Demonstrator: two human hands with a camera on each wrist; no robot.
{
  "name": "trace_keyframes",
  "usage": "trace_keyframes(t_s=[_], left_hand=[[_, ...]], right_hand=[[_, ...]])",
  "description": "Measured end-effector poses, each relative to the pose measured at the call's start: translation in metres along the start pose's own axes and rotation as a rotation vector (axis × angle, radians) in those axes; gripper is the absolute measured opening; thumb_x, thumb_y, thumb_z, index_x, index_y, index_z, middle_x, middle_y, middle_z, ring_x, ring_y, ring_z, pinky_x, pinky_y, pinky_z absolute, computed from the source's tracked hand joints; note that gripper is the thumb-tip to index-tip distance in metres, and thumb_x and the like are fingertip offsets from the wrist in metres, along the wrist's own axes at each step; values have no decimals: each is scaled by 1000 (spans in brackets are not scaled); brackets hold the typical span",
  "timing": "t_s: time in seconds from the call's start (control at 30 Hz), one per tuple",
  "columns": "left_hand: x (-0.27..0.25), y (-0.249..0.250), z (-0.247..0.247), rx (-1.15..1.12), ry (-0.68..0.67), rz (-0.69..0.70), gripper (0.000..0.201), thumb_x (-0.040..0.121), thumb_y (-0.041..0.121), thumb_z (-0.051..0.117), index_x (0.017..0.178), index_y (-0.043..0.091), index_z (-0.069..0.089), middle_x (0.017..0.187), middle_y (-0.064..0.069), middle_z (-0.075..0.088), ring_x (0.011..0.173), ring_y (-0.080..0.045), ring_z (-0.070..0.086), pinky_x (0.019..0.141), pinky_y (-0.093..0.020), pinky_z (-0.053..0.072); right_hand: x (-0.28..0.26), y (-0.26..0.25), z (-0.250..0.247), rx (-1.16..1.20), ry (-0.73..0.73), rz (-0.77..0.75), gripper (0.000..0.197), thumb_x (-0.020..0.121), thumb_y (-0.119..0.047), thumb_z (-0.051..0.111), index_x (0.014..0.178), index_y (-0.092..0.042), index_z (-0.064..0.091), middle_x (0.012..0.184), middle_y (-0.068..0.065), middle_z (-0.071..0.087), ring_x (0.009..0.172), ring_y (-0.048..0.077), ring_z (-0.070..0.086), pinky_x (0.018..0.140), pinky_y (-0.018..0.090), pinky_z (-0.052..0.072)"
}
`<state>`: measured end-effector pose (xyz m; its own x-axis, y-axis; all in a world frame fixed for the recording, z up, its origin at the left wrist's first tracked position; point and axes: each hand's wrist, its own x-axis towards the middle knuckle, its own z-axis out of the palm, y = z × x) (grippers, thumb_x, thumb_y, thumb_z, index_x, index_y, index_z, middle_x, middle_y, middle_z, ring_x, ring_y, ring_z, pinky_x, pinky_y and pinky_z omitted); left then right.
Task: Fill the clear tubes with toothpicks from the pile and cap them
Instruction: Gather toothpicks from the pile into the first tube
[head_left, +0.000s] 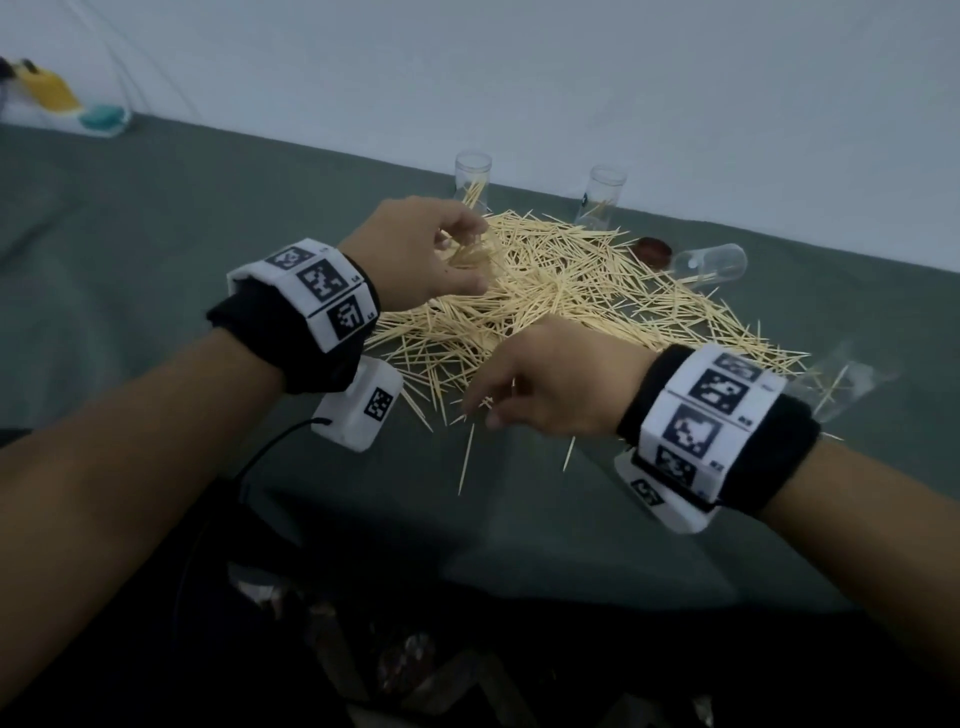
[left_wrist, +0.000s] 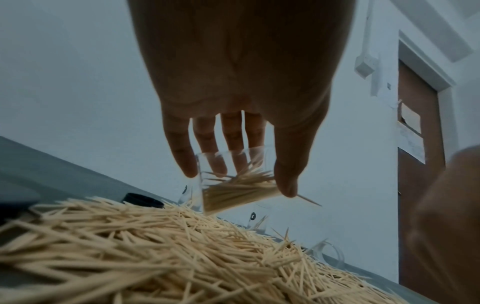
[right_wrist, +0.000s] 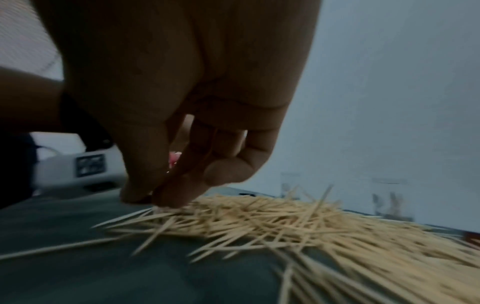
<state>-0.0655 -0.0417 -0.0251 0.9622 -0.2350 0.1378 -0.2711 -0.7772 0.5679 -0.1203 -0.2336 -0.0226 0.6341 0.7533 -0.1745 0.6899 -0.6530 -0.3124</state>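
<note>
Covering table (head_left: 156, 218), grey-green cloth runs to pale wall. Brown cap (head_left: 653, 250) at 1 o'clock of toothpick pile (head_left: 545, 280). Left hand (head_left: 415, 254) fingers wrapped round part-filled clear tube (left_wrist: 233, 185). Right hand (head_left: 550, 384) fingers pinched narrow at pile's 6 o'clock edge, touching toothpicks.

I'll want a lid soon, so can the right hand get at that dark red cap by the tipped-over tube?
Probably yes. The dark red cap lies uncovered at the pile's far edge, nothing on it; the right hand is busy pinching toothpicks at the near edge and would reach across the pile.
</note>
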Motion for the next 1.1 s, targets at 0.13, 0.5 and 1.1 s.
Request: trace_keyframes(t_s=[0.13,0.5,1.1], left_hand=[[-3,-3,-3,8,13,-5,63,74,44,80,130,25,59,114,11,64,105,-10,59,92,-24,44],[6,-3,-4,-3,30,-5,60,75,44,79,129,26,60,115,10,64,105,-10,60,86,-22,43],[27,-1,12,-7,-10,8,59,77,44,78,129,22,58,116,9,63,105,-10,59,84,-20,40]], right_hand=[[10,-16,15,-48,-147,-15,23,80,-32,76,102,-37,72,75,-19,62,75,1,56,80,26,51],[25,18,6,-263,41,328,14,87,-42,63,89,-30,71,80,-10,65,80,16,62,64,27,44],[29,94,-21,-132,29,488,76,76,-60,70,142,-36,42,145,-5,47,131,20,45,107,39,36]])
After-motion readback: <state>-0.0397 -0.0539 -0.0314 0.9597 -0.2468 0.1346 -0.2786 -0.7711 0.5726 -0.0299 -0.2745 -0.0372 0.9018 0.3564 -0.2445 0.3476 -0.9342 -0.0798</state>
